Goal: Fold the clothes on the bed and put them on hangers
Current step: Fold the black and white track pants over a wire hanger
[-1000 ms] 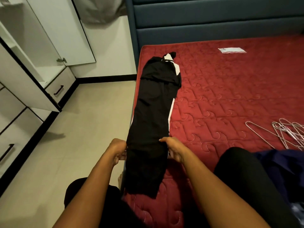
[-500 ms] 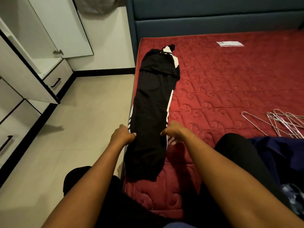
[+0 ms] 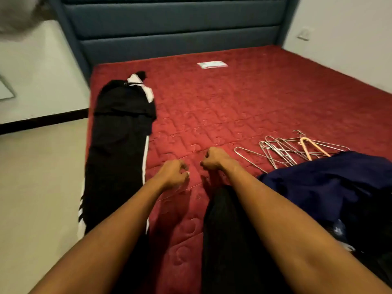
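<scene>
Though quilted red, mattress [image 3: 233,107] flat.

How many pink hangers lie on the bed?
1: the pink hanger lies on the wire hangers, beside the navy garment. That garment may hide others.

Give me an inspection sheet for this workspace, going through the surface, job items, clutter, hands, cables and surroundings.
Surface: red quilted mattress, mostly bare.
Job's things: black track pants with white stripes lie lengthwise along the left edge; navy garment heaped at right; wire hangers piled beside it, one orange hanger among them.
Clutter: small white packet near the headboard.
Hands: left hand and right hand loosely curled over the mattress, holding nothing.
Cables: nothing seen.
Surroundings: blue padded headboard, white walls, pale tiled floor on the left.
</scene>
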{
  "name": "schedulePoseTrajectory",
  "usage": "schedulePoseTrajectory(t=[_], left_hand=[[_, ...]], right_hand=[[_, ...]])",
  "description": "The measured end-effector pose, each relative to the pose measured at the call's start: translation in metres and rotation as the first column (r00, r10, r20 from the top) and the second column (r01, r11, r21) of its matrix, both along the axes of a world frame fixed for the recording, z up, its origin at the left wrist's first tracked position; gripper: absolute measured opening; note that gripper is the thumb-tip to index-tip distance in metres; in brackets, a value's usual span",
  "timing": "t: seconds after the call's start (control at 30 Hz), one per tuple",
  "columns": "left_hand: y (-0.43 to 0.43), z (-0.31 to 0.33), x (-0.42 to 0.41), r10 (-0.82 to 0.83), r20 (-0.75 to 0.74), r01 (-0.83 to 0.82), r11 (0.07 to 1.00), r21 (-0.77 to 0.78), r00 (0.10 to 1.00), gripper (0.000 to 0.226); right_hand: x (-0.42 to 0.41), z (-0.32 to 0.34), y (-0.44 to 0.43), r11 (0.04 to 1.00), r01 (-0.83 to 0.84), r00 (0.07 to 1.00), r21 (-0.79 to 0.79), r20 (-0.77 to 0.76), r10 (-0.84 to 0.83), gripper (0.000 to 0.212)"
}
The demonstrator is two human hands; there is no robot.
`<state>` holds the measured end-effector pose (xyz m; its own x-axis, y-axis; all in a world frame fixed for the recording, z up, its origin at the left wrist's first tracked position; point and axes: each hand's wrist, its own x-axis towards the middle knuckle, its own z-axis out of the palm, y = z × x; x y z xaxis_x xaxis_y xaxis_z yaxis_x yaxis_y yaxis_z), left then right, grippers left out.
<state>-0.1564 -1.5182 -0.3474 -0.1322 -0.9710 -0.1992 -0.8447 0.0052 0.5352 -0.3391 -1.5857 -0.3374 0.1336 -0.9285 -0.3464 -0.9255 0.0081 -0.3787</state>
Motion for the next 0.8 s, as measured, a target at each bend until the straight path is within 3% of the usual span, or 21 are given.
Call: schedulePoseTrajectory(t=[0.13, 0.27, 0.43, 0.53, 0.63, 0.73, 0.8], left_hand=[[-0.043, -0.015, -0.050, -0.136, 0.039, 0.135, 0.990, 0.039, 0.990, 0.040], [-0.075, -0.027, -0.092, -0.143, 0.014, 0.142, 0.990, 0.021, 0.990, 0.028], [-0.095, -0.043, -0.103, -0.003, -0.022, 0.003, 1.000, -0.010, 1.000, 0.016], [-0.105, -0.058, -0.091, 0.132, -0.225, -0.131, 0.991, 0.023, 0.965, 0.011], [-0.106, -0.056, -0.078, 0.339, -0.522, -0.311, 0.940, 0.144, 0.783, 0.018], [-0.095, -0.040, -0.062, 0.522, -0.712, -0.450, 0.836, 0.316, 0.470, 0.012], [-0.086, -0.030, -0.038, 0.541, -0.780, -0.527, 0.783, 0.331, 0.314, 0.006]], right_hand=[[-0.077, -0.003, -0.015, 0.987, 0.115, 0.989, -0.114, -0.078, -0.124, 0.019], [-0.145, -0.013, -0.034, 0.940, 0.208, 0.946, -0.269, -0.190, -0.264, 0.041], [-0.161, -0.032, -0.050, 0.961, 0.096, 0.905, -0.259, -0.379, -0.192, 0.023], [-0.132, -0.028, -0.068, 0.936, -0.005, 0.927, -0.353, -0.352, -0.128, 0.022], [-0.081, -0.012, -0.082, 0.888, -0.147, 0.954, -0.437, -0.298, 0.011, 0.023], [-0.019, 0.004, -0.086, 0.828, -0.214, 0.976, -0.518, -0.156, 0.154, 0.022], [0.018, 0.016, -0.085, 0.792, -0.250, 0.966, -0.557, -0.089, 0.242, 0.019]])
